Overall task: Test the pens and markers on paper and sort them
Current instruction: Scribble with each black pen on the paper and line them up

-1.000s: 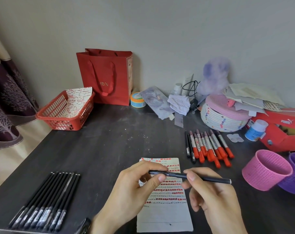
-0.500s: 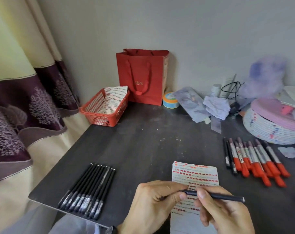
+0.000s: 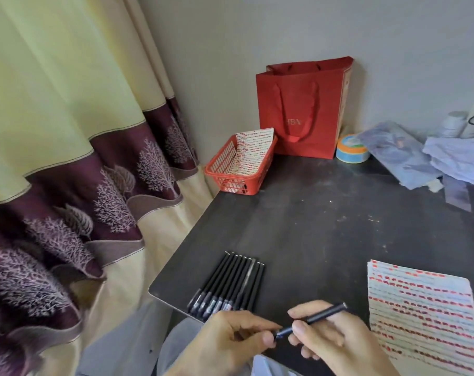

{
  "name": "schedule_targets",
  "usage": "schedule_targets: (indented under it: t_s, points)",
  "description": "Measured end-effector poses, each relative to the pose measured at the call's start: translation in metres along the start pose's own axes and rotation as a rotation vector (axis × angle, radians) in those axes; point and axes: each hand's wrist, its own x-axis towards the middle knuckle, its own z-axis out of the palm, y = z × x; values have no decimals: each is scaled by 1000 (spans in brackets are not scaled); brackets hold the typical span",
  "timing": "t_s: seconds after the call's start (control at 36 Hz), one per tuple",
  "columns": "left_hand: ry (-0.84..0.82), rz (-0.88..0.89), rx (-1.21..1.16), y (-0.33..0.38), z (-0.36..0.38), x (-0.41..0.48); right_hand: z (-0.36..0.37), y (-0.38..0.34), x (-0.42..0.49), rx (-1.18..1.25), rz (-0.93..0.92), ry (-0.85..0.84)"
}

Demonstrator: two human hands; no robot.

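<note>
Slim black pen (image 3: 315,318), matte barrel, tilted, pinched by both hands

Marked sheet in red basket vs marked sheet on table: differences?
The propped white sheet curves up out of the red plastic basket; the flat white sheet lies on the dark table. The propped white sheet sits far back; the flat white sheet is beside the right hand. Both carry rows of red strokes.

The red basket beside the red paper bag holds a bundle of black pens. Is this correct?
No. The head view shows that the red basket beside the red paper bag holds a red-marked paper sheet; the black pens lie in a row on the table.
</note>
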Motion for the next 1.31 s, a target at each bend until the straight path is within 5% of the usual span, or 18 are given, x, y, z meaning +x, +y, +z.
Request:
schedule_targets:
  t_s: [0.11, 0.31, 0.47, 1.31]
  points:
    - [301, -44, 2, -21, -31, -7, 17, 19, 10, -249, -110, 98]
    - [756, -142, 407, -54, -79, 2, 31, 58, 26, -742, -440, 366]
    - [738, -278, 661, -77, -82, 11, 30, 71, 29, -756, -490, 404]
    - [676, -416, 666, -68, -68, 2, 28, 78, 25, -755, -471, 377]
